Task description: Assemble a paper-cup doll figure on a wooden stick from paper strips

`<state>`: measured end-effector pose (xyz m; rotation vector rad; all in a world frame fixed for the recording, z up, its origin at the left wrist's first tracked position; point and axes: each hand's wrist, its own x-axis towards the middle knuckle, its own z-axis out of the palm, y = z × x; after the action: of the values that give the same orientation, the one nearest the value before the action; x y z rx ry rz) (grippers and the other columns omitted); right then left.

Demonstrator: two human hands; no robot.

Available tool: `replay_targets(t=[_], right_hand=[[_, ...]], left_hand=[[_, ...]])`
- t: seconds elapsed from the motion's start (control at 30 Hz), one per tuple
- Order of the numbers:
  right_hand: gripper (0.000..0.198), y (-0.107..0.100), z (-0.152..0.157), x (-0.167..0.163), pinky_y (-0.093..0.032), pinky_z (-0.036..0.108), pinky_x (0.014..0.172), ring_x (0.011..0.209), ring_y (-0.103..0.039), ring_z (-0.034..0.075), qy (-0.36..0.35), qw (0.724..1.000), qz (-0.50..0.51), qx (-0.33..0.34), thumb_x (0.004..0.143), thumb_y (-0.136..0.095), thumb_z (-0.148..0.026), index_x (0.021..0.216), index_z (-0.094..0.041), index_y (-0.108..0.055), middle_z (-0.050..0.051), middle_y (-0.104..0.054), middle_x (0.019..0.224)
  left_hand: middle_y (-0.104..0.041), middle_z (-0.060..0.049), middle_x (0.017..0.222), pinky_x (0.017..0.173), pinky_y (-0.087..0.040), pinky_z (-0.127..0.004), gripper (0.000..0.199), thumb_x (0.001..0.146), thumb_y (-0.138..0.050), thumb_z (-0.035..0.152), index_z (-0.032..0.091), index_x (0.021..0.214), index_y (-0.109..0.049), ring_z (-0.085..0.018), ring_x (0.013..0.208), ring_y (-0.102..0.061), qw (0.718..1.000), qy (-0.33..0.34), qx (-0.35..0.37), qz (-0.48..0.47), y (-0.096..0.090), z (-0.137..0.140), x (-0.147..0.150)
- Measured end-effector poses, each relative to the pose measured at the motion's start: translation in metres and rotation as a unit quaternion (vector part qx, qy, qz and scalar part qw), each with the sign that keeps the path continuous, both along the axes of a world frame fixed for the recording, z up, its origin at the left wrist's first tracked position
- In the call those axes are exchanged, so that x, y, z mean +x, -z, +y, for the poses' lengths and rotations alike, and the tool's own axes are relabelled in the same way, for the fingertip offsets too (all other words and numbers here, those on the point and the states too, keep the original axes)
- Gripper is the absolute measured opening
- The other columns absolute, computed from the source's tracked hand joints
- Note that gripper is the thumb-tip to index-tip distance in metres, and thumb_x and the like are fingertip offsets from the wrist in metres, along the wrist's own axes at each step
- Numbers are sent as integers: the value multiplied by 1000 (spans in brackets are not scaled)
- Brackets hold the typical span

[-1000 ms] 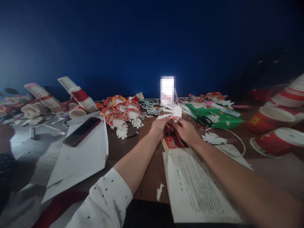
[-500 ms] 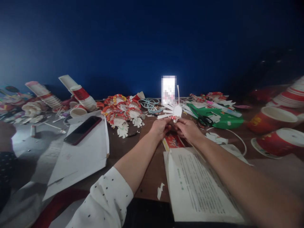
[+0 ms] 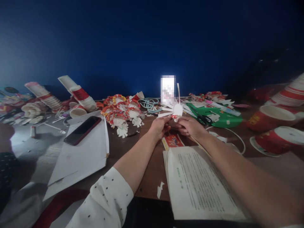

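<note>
Left hand (image 3: 162,127): fingers curled, their tips pinching the lower edge of a white paper cutout (image 3: 178,110). Right hand (image 3: 190,127): thumb and fingertips closed on the same edge from the opposite side. Cutout, as I see it: flat, round centre, narrow strips fanning left, one thin strip upright, red-and-white piece at base; held above the worktop (image 3: 147,177), beyond a printed booklet (image 3: 199,186) and a red card (image 3: 174,141). Forearms: extended forward, converging; left sleeve (image 3: 106,196) white fabric, black-dotted.
</note>
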<state>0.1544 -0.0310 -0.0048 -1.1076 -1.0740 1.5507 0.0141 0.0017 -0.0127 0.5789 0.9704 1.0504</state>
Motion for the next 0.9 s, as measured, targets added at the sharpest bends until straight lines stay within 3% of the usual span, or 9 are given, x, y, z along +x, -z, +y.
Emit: replay_targets(t=[0.23, 0.3, 0.53, 0.67, 0.9], right_hand=[[30, -6, -1, 7, -10, 15, 35, 38, -23, 0, -27, 999, 37, -20, 65, -77, -31, 77, -20, -52, -8, -44, 57], [30, -7, 0, 8, -10, 15, 36, 38, -23, 0, -26, 999, 41, -22, 65, -76, -30, 76, -20, -50, -8, -45, 58], [32, -7, -5, 3, -10, 14, 36, 40, -22, 0, -64, 996, 49, -44, 66, -77, -26, 74, -20, -47, -8, -46, 58], [30, -7, -7, -1, -9, 14, 37, 40, -21, 0, -65, 995, 71, -34, 67, -75, -26, 76, -20, -47, -8, -47, 60], [27, -7, -2, 0, -8, 13, 37, 41, -19, 0, -20, 994, 104, -29, 66, -72, -24, 77, -20, -48, -8, -47, 61]], left_hand=[[-54, 4, 59, 43, -39, -13, 20, 75, -83, 22, 12, 79, -66, -2, 46, -46, 997, 76, 10, -27, -2, 1, -9], [-55, 5, 61, 43, -40, -14, 24, 75, -83, 26, 12, 81, -65, -3, 46, -48, 997, 66, 15, -35, -3, 1, -10], [-44, 10, 53, 41, -35, -13, 40, 70, -87, 29, 16, 69, -49, -1, 43, -41, 996, -59, 32, -51, -6, 3, -8], [-44, 10, 53, 41, -32, -13, 43, 67, -89, 29, 16, 67, -48, -1, 43, -39, 996, -61, 44, -51, -3, 3, -7], [-49, 6, 58, 42, -36, -13, 27, 76, -83, 30, 11, 80, -64, -1, 45, -43, 998, -1, 29, -54, -4, 0, -7]])
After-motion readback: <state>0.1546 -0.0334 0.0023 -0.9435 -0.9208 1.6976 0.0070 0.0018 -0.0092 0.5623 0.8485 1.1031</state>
